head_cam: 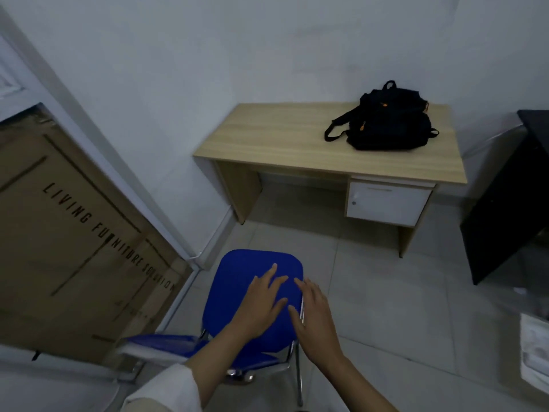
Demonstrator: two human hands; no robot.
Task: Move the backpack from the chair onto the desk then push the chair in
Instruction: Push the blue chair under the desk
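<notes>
At the far left we are seeing a big cardboard box (pixel 74 233) leaning against the wall, printed with dark lettering. Just right of it, low in the view, we are standing over the blue chair (pixel 252 281), which is sitting on the tiled floor well apart from the desk. We are holding our left hand (pixel 261 304) flat over the seat, fingers spread and gripping nothing; whether the palm is touching the cushion we cannot tell. Our right hand (pixel 315 325) is hanging just beside it over the seat's right edge, fingers loosely apart and also empty. Farther right and back, the wooden desk (pixel 282 135) is standing against the wall, and the black backpack (pixel 389 123) is lying on its right half, one strap trailing left. A dark cabinet (pixel 505 203) is standing at the far right.
</notes>
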